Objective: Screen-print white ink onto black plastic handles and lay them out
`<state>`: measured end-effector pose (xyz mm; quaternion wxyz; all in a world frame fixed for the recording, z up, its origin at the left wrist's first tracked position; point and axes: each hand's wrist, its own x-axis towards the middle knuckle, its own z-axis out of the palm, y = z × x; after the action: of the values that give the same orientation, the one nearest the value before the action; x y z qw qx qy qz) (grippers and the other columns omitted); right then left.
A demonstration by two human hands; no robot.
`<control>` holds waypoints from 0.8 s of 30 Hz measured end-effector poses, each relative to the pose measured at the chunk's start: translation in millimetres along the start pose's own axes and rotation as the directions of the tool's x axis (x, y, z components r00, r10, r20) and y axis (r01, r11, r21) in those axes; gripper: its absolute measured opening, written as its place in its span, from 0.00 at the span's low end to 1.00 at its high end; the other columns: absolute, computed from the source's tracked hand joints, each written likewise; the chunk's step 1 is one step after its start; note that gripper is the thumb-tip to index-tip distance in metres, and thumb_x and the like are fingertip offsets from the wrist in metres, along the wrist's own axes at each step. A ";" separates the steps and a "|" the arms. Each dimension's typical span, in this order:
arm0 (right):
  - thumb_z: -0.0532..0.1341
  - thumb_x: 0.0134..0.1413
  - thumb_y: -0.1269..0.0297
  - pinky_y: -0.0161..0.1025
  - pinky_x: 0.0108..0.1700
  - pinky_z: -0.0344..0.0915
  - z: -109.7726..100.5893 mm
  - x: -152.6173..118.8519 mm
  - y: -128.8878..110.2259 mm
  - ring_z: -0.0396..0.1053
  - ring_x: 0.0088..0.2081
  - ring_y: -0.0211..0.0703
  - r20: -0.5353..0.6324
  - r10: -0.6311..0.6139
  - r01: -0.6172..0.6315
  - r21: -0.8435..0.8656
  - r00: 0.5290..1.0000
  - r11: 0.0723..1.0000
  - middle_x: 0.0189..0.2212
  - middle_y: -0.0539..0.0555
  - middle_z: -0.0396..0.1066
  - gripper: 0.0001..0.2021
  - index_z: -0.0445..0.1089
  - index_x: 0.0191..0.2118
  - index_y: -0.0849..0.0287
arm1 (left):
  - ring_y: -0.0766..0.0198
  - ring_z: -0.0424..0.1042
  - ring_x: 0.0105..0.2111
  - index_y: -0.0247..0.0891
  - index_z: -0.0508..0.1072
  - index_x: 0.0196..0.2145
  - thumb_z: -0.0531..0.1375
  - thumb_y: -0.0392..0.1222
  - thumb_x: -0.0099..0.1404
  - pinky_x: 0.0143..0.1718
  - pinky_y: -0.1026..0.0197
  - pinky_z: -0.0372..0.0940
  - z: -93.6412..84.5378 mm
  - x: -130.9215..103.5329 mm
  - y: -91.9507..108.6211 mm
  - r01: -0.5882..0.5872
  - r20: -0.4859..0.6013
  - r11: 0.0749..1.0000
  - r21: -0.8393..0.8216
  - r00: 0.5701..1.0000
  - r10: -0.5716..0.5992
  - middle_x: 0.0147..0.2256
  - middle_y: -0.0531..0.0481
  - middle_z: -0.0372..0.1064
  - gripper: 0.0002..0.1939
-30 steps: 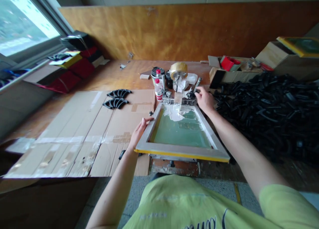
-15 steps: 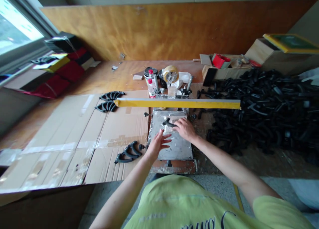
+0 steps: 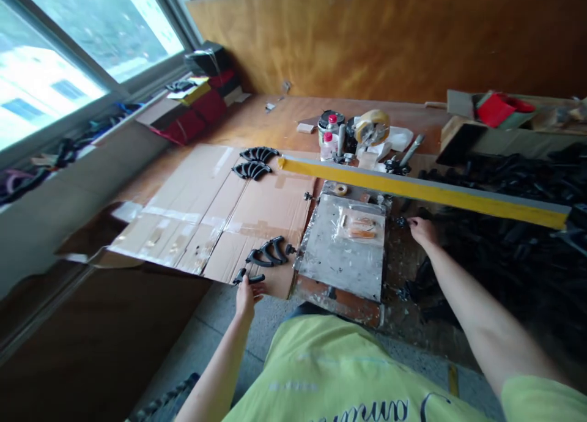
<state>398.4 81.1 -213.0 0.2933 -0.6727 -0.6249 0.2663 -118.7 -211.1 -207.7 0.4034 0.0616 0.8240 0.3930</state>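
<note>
My left hand [image 3: 247, 295] holds a black curved part [image 3: 251, 279] at the front edge of the cardboard [image 3: 192, 208]. Just behind it lies a row of similar black parts [image 3: 268, 252]. Two more rows of black parts [image 3: 254, 162] sit farther back on the cardboard. My right hand [image 3: 422, 231] is right of the metal plate [image 3: 342, 251], its fingertips closed at a dark knob [image 3: 400, 222]; whether it grips the knob or another piece is too small to tell. On the plate is a clear-taped patch with an orange-brown form [image 3: 361, 227].
A yellow bar [image 3: 413, 191] crosses above the plate's far end. Behind it stand red-capped bottles [image 3: 328, 145] and a tape roll [image 3: 372, 127]. A dark heap of black parts [image 3: 504, 257] covers the right side. An open box [image 3: 468, 137] is at the back right.
The view has turned left. My left hand went from over the plate to the cardboard's front edge with a black part. My right hand left the plate for its right side; the part is off the plate.
</note>
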 end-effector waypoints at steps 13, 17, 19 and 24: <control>0.55 0.57 0.74 0.48 0.51 0.62 43.7 -77.3 -122.0 0.65 0.46 0.49 0.227 -0.581 0.618 -0.149 0.781 0.772 0.43 0.56 0.74 0.15 0.74 0.47 0.56 | 0.64 0.58 0.10 0.35 0.69 0.23 0.52 0.66 0.59 0.13 0.65 0.52 -3.4 29.4 100.0 -0.218 0.348 0.818 0.532 0.937 0.024 0.11 0.49 0.61 0.28; 0.52 0.59 0.77 0.45 0.50 0.61 55.0 -80.8 -139.2 0.64 0.47 0.48 0.280 -0.560 0.623 -0.258 0.780 0.738 0.44 0.57 0.73 0.18 0.73 0.49 0.58 | 0.69 0.61 0.13 0.33 0.73 0.39 0.54 0.67 0.59 0.15 0.68 0.54 53.2 -26.1 195.1 -0.604 0.518 0.796 0.041 0.694 0.500 0.18 0.50 0.68 0.31; 0.52 0.59 0.76 0.45 0.51 0.62 56.3 -81.7 -141.3 0.64 0.48 0.48 0.297 -0.547 0.620 -0.298 0.783 0.726 0.44 0.58 0.72 0.18 0.73 0.50 0.57 | 0.70 0.63 0.15 0.35 0.69 0.50 0.51 0.67 0.61 0.18 0.69 0.57 85.3 -64.8 238.1 -0.636 0.476 0.724 -0.267 0.567 0.673 0.21 0.51 0.70 0.34; 0.58 0.58 0.73 0.45 0.54 0.62 34.6 -81.5 -131.7 0.65 0.53 0.48 0.281 -0.574 0.639 -0.339 0.769 0.690 0.51 0.58 0.71 0.20 0.69 0.55 0.58 | 0.70 0.63 0.16 0.34 0.70 0.51 0.47 0.66 0.64 0.19 0.68 0.60 123.3 -126.4 272.1 -0.531 0.528 0.691 -0.490 0.450 0.720 0.20 0.52 0.68 0.35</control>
<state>276.9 8.1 -141.6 0.1663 -0.4512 -0.8743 0.0655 -5.1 -4.3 14.9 0.5063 0.4519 0.4714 0.5631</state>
